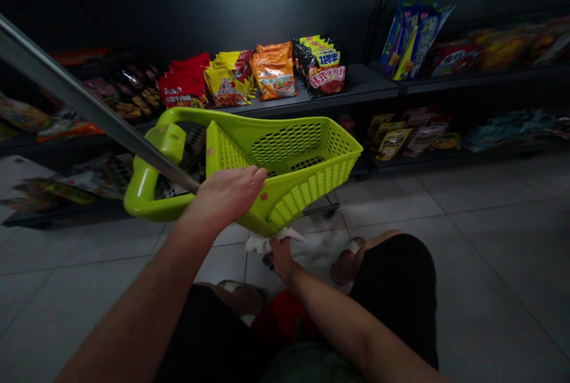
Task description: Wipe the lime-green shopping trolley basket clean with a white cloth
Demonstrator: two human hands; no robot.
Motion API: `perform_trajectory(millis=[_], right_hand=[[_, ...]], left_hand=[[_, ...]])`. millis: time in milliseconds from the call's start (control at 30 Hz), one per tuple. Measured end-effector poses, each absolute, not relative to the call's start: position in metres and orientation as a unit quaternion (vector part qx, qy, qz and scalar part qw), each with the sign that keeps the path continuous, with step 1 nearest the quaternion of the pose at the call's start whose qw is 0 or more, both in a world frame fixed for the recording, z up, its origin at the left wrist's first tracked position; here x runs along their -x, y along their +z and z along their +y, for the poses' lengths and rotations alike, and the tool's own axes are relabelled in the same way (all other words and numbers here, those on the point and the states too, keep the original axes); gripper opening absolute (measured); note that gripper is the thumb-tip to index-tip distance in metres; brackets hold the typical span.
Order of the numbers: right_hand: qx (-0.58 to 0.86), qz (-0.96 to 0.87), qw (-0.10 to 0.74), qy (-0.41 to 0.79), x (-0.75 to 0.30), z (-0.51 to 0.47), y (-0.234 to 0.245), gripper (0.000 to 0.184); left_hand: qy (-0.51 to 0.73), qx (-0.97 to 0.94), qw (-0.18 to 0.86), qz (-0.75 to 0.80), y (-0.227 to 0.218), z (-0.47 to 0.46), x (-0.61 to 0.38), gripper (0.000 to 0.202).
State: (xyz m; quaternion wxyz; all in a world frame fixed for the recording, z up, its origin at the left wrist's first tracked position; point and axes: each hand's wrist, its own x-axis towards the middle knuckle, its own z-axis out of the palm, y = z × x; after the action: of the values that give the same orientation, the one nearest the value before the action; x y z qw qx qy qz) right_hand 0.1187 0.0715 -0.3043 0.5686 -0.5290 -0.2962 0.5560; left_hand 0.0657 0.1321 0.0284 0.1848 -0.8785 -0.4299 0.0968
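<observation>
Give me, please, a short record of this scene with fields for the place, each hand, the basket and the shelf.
place: shop aisle with a grey tiled floor
left hand: grips the rim of the lime-green trolley basket
right hand: presses a white cloth against the basket's underside
basket: tilted, with perforated walls
metal bar: runs slanting from the upper left down to the left hand
shelf: dark, with red, yellow and orange noodle packets in rows

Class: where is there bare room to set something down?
Free: floor tiles right of the knee; shelf end right of the black packets; inside the green basket. Crowded: packet rows; below the basket, by the right hand and cloth.
</observation>
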Motion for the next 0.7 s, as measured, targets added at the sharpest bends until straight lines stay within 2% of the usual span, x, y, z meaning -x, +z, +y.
perform_trajectory(millis=[67, 133, 333, 467, 567, 700], right_hand=[[0.523, -0.163, 0.567, 0.616, -0.120, 0.074, -0.303, 0.029], [0.524, -0.073, 0.580, 0.620, -0.138, 0.089, -0.303, 0.034], [0.531, -0.040, 0.645, 0.548, -0.189, 0.125, -0.288, 0.034], [0.459, -0.162, 0.676, 0.554, -0.156, 0.099, -0.240, 0.039], [0.404, -0.279, 0.677, 0.548, -0.131, 0.086, -0.188, 0.035], [0.405, -0.222, 0.714, 0.526, -0.158, 0.106, -0.134, 0.038]], left_hand=[[0.091, 0.874, 0.179, -0.441, 0.028, 0.133, -0.065, 0.021], [0.088, 0.871, 0.169, -0.453, 0.027, 0.134, -0.066, 0.022], [0.099, 0.866, 0.147, -0.467, 0.030, 0.136, -0.071, 0.024], [0.114, 0.862, 0.139, -0.474, 0.035, 0.134, -0.074, 0.025], [0.120, 0.858, 0.135, -0.480, 0.039, 0.131, -0.077, 0.025], [0.115, 0.856, 0.139, -0.485, 0.042, 0.124, -0.081, 0.025]])
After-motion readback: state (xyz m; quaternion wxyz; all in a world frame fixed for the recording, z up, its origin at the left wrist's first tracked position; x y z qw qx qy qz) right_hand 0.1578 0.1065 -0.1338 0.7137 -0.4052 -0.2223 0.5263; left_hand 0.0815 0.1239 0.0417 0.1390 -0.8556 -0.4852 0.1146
